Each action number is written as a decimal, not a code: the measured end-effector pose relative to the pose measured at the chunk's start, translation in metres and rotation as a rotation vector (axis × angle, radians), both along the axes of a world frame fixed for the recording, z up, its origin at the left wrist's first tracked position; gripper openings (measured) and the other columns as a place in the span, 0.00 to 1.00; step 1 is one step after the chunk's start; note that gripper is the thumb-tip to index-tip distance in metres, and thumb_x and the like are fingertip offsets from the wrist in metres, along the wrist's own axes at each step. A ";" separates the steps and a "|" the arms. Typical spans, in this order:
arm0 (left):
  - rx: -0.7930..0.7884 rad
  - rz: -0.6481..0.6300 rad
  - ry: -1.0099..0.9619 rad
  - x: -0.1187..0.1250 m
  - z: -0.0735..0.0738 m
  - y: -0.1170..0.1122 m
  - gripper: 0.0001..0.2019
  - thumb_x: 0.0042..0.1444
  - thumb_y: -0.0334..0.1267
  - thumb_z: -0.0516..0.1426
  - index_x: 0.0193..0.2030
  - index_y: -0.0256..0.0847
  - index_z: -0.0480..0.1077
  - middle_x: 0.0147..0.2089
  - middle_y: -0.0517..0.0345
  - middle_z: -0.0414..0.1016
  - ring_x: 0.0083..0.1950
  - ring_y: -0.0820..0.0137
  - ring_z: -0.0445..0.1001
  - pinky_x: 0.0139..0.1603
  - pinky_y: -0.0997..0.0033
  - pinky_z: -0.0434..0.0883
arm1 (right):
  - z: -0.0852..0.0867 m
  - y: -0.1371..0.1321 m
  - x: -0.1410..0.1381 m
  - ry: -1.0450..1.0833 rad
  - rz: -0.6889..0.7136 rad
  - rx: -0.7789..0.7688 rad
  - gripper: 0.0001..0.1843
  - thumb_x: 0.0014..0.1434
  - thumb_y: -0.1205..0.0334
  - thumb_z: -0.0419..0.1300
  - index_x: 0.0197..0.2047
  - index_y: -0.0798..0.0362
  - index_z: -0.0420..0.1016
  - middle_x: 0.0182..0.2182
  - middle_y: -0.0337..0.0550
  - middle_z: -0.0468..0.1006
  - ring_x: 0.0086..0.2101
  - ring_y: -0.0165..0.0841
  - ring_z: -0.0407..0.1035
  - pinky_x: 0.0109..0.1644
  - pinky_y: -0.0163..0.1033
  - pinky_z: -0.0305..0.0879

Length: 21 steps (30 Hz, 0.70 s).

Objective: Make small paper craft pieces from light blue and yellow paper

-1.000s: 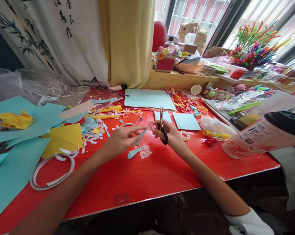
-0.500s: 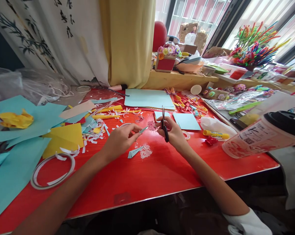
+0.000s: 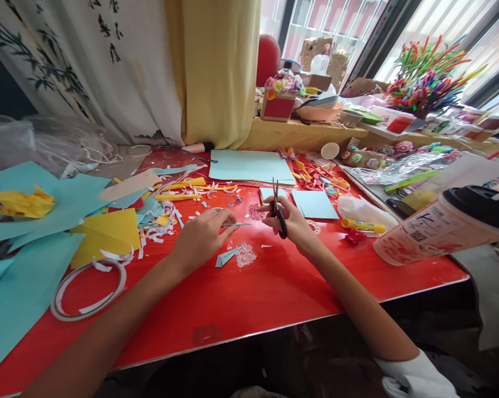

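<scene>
Between the thumb and fingers of my left hand (image 3: 200, 235) is a small folded piece of light blue paper (image 3: 236, 224), seen nearly edge-on with its tip pointing right. My right hand (image 3: 290, 221) grips a pair of scissors (image 3: 275, 190) by its black handles; the blades point up and away, slightly parted, apart from the paper. On the table just below the hands lies another folded blue paper piece (image 3: 226, 257), beside a whitish torn patch (image 3: 246, 255). A small white scrap (image 3: 266, 246) rests to the right of that patch.
Blue paper squares (image 3: 314, 205) and a larger blue stack (image 3: 251, 166) lie behind my hands on the red table (image 3: 199, 304). A tape roll (image 3: 88, 290), yellow paper (image 3: 107, 236) and scraps fill the left. At right are a glue stick (image 3: 363, 225) and a lidded cup (image 3: 435, 226).
The paper in my left hand has turned from slanting upward to lying nearly level. A small white scrap now lies on the table beneath the scissors, whose blades look slightly wider apart.
</scene>
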<state>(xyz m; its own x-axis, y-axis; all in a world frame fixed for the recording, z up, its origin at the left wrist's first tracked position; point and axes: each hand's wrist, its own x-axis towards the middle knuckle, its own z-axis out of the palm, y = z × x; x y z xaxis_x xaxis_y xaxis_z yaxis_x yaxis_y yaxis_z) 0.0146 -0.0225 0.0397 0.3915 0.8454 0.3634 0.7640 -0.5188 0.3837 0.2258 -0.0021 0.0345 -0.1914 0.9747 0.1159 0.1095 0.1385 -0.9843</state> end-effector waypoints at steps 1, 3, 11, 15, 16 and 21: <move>0.029 -0.014 0.010 0.000 0.000 0.000 0.08 0.58 0.41 0.50 0.38 0.41 0.65 0.39 0.57 0.71 0.39 0.69 0.69 0.36 0.71 0.65 | 0.000 -0.001 -0.002 0.008 0.045 -0.012 0.18 0.45 0.65 0.61 0.42 0.50 0.64 0.36 0.42 0.73 0.31 0.29 0.65 0.24 0.31 0.59; 0.089 -0.053 0.015 0.001 -0.001 -0.001 0.08 0.58 0.41 0.50 0.37 0.40 0.64 0.38 0.56 0.71 0.41 0.68 0.67 0.39 0.70 0.65 | 0.000 -0.005 -0.006 0.018 0.145 -0.039 0.18 0.46 0.64 0.61 0.42 0.50 0.64 0.36 0.42 0.72 0.31 0.29 0.65 0.24 0.31 0.60; 0.058 -0.199 -0.116 0.006 -0.001 -0.003 0.05 0.57 0.38 0.52 0.36 0.39 0.63 0.39 0.56 0.69 0.42 0.68 0.65 0.45 0.66 0.63 | -0.004 -0.011 -0.011 0.037 0.195 -0.015 0.14 0.48 0.64 0.61 0.39 0.50 0.63 0.26 0.35 0.68 0.23 0.24 0.60 0.22 0.30 0.56; -0.158 -0.175 -0.288 0.008 0.005 -0.004 0.05 0.57 0.38 0.52 0.37 0.41 0.65 0.39 0.58 0.70 0.40 0.71 0.68 0.41 0.70 0.65 | -0.001 -0.011 -0.011 0.046 0.177 0.030 0.13 0.49 0.65 0.59 0.39 0.50 0.63 0.26 0.35 0.68 0.23 0.24 0.60 0.23 0.31 0.57; -0.210 -0.150 -0.335 0.007 0.005 -0.003 0.05 0.56 0.39 0.52 0.38 0.41 0.66 0.38 0.58 0.71 0.40 0.71 0.68 0.40 0.71 0.65 | 0.000 -0.011 -0.011 0.041 0.166 0.037 0.13 0.50 0.64 0.58 0.40 0.50 0.63 0.27 0.35 0.68 0.23 0.24 0.60 0.24 0.32 0.57; -0.461 -0.064 -0.570 0.002 0.002 0.003 0.11 0.52 0.43 0.55 0.41 0.43 0.69 0.42 0.56 0.72 0.41 0.69 0.70 0.42 0.68 0.67 | -0.002 -0.002 -0.002 -0.278 -0.007 0.077 0.23 0.48 0.59 0.59 0.48 0.50 0.60 0.35 0.42 0.69 0.32 0.30 0.64 0.35 0.38 0.62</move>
